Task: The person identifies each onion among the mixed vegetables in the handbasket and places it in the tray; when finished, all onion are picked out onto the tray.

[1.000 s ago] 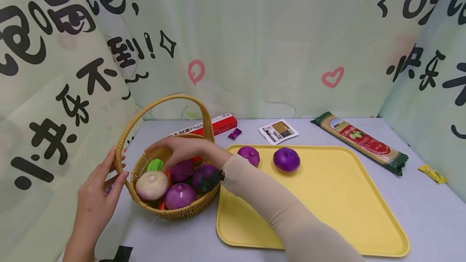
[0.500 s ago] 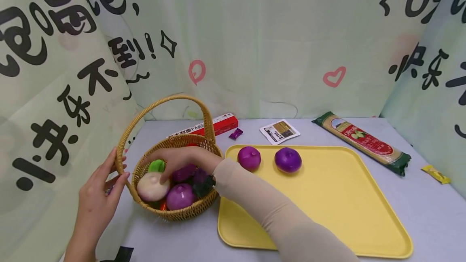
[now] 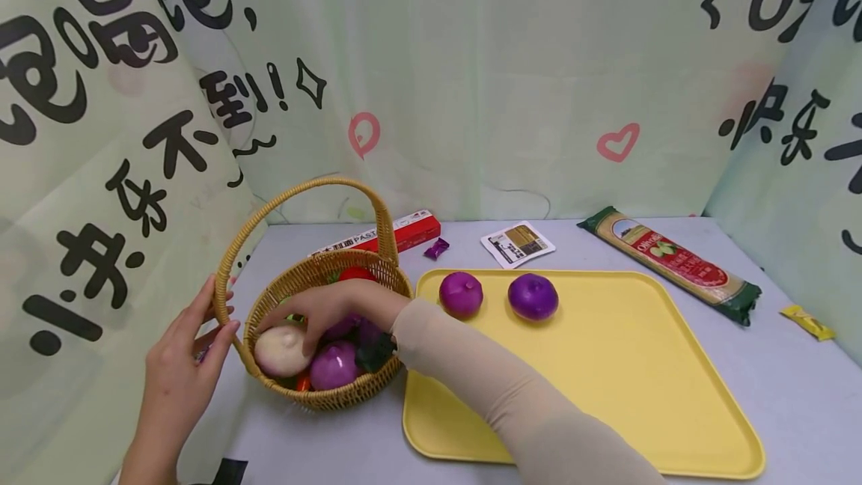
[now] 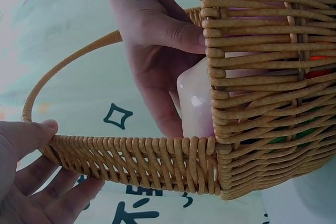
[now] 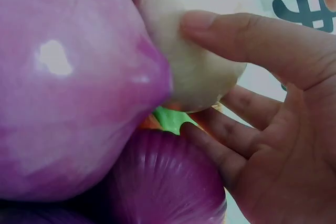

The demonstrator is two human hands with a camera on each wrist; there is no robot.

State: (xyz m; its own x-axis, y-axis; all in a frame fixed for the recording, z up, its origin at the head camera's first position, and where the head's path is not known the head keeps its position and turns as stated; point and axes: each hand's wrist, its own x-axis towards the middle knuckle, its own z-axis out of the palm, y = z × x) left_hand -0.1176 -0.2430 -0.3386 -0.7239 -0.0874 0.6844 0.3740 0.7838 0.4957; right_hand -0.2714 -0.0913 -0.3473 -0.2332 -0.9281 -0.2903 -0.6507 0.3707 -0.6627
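My left hand (image 3: 178, 365) holds the side of the arched handle (image 3: 310, 185) of a wicker basket (image 3: 337, 397), thumb on one side and fingers on the other in the left wrist view. My right hand (image 3: 333, 309) reaches inside the basket. It grips a white bulb with a purple tinge (image 5: 194, 61), thumb over its top and fingers around its side. In the basket, a shiny light purple onion (image 3: 334, 367) sits beside the white bulb, and a darker purple onion (image 5: 168, 177) lies near the fingers. Something red and round (image 3: 355, 273) shows at the back, and green peeks out under the hand.
Right of the basket is a yellow tray (image 3: 606, 395) carrying two purple onions (image 3: 461, 294). Behind stand a red pasta box (image 3: 414, 229), a purple candy (image 3: 436, 248) and a white sachet (image 3: 518, 244). A spaghetti pack (image 3: 673, 260) and yellow candy (image 3: 808, 322) lie at right.
My right hand has moved left and down in the basket, from over the purple onions onto the white bulb. The left hand stays on the handle.
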